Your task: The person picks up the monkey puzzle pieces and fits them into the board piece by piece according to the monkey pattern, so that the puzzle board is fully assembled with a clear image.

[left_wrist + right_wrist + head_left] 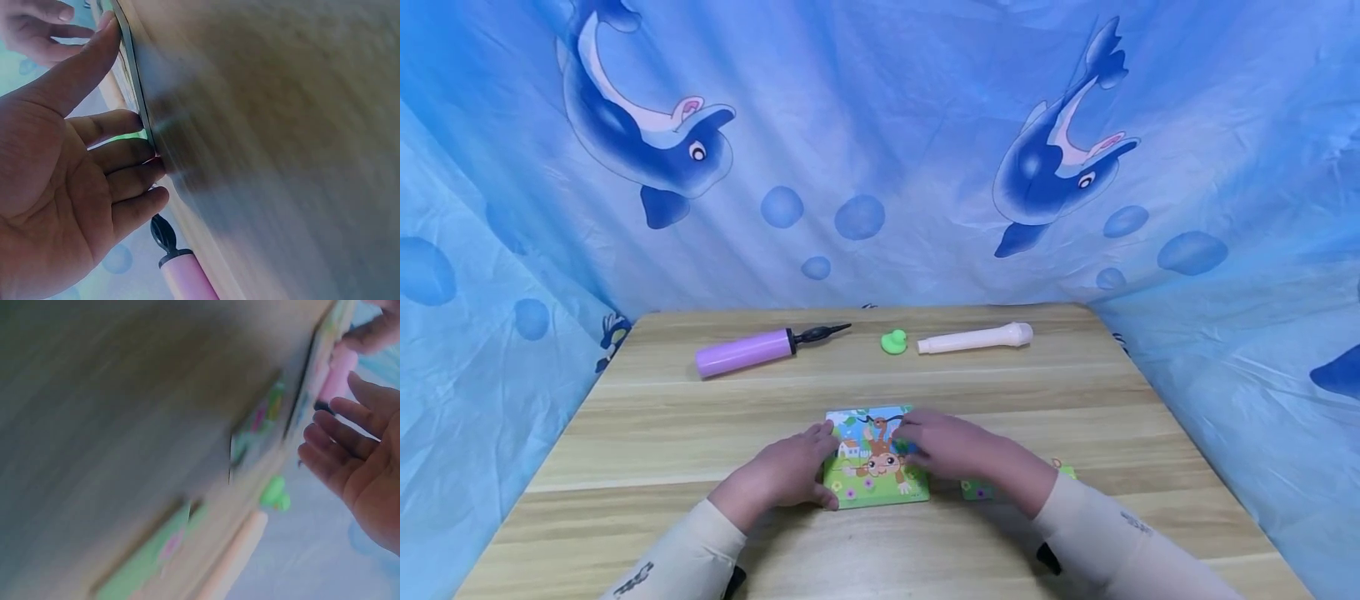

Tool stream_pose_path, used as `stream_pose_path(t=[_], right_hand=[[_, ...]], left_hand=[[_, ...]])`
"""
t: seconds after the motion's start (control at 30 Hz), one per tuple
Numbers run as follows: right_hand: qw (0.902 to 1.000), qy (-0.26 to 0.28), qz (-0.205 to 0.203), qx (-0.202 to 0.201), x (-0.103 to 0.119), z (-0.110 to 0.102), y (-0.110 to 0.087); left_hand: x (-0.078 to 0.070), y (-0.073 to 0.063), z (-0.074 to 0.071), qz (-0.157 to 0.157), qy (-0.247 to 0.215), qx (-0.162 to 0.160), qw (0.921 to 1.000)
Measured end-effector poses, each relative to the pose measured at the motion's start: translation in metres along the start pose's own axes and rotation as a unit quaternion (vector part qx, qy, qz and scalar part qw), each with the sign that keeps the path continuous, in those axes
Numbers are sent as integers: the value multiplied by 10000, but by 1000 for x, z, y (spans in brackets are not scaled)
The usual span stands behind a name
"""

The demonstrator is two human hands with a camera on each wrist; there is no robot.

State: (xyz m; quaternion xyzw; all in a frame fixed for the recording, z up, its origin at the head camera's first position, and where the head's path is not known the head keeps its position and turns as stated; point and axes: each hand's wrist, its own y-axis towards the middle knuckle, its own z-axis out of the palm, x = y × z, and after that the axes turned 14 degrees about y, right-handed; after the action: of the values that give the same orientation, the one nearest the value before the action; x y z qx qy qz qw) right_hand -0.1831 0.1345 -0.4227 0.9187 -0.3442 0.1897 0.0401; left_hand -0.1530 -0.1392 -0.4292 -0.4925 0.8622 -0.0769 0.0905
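A square jigsaw puzzle [868, 483] with a cartoon monkey, a house and flowers lies flat on the table. Along its left edge rests my left hand [793, 467], thumb at the near corner and fingers farther up the side. The left wrist view has those fingers [128, 153] lightly bent against the board's edge. My right hand [951, 446] reaches over the puzzle's right side and covers part of the picture. Seen from the right wrist, this hand [369, 450] has its fingers extended, with nothing between them.
Loose puzzle pieces lie to the right, one flowered piece [977, 490] beside my right forearm and another piece [1066, 472] partly behind it. Across the back are a purple balloon pump [745, 353], a green toy duck [893, 342] and a pale toy microphone [973, 338]. A dolphin-print curtain [865, 142] surrounds the table.
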Motion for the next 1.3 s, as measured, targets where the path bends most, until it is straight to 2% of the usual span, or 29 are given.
stream_pose_path(t=[0.07,0.17,0.3,0.37,0.47,0.53,0.63,0.73,0.87,0.97,1.13,1.3], right_hand=[[9997,0,231,-114,-4,-5,-12],[9965,18,822,-154,-10,-12,-31],[9865,21,1631,129,-15,-14,-53],[9831,6,1806,292,-16,-12,-62],[9834,0,1776,379,-18,-7,-72],[9864,-72,1617,301,-18,-3,-76],[9885,-143,1490,199,-17,1,-78],[9876,-96,1548,240,-17,3,-77],[9858,59,1642,354,-19,3,-74],[9870,138,1559,360,-20,2,-71],[9920,261,1221,166,-17,-1,-64],[9963,256,818,10,-6,-3,-49]], left_hand=[[0,0,1,12,17,-46,10000],[0,0,1,12,31,-79,10000],[0,-1,1,-5,36,-51,10000],[0,-1,0,-28,36,-24,10000],[0,-1,-1,-64,33,16,10000],[0,-1,-1,-68,20,31,10000],[0,-1,-1,-60,-5,34,10000],[0,-1,0,-57,-19,36,10000],[0,-1,1,-44,-9,33,10000],[0,0,2,-51,-4,43,10000],[-1,0,2,-66,-34,31,10000],[-2,-1,2,-107,-11,29,9999]])
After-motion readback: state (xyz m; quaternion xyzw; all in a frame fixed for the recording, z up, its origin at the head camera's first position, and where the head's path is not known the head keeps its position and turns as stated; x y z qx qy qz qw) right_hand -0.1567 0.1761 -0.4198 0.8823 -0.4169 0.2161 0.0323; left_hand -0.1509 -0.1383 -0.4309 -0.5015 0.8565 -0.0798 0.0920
